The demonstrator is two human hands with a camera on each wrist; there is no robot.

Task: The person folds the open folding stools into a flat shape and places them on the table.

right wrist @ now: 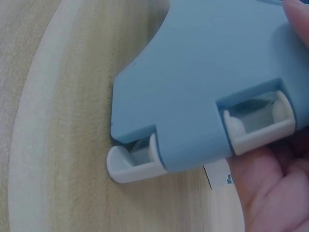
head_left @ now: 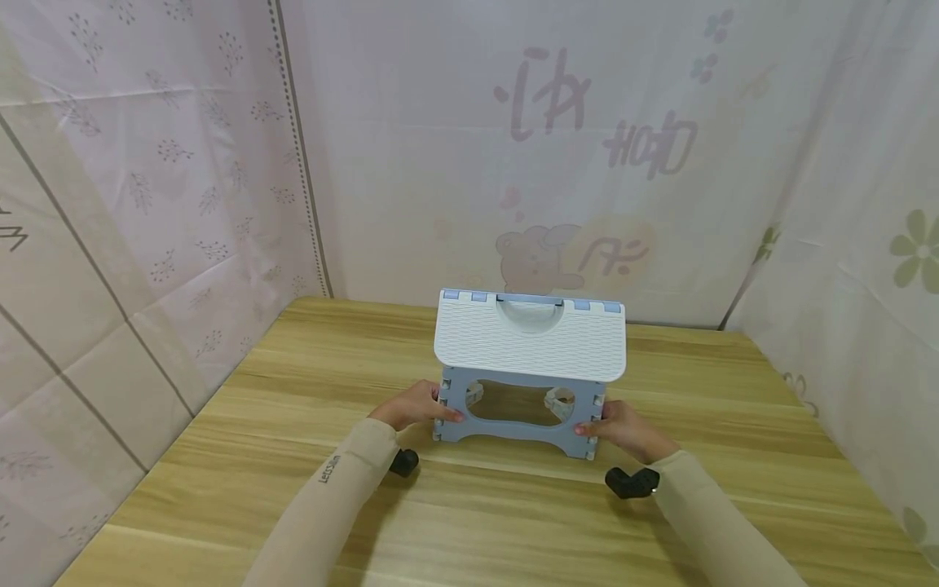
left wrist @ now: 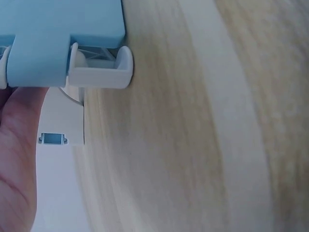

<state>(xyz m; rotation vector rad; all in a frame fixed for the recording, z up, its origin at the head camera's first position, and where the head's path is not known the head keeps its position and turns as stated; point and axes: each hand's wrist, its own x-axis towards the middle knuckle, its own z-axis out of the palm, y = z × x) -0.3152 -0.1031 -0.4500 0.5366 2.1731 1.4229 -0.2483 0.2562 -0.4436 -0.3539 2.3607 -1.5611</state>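
A folding step stool [head_left: 528, 346] with a white textured top and blue leg panels stands on the wooden table. The visible half of its top slopes down towards me from a ridge with blue hinge tabs and a handle recess; the far half is hidden. My left hand [head_left: 414, 408] grips the left edge of the front leg panel [head_left: 513, 428], thumb across its face. At the right edge, my right hand [head_left: 623, 428] holds it the same way. White hinge pieces [right wrist: 140, 159] show along the panel's edge in the right wrist view, fingers behind them.
The wooden table [head_left: 220, 505] extends around the stool. Patterned fabric [head_left: 411, 163] hangs behind the table and along both sides. A black fitting [head_left: 403, 462] sits under the left wrist, and another black fitting [head_left: 632, 483] under the right.
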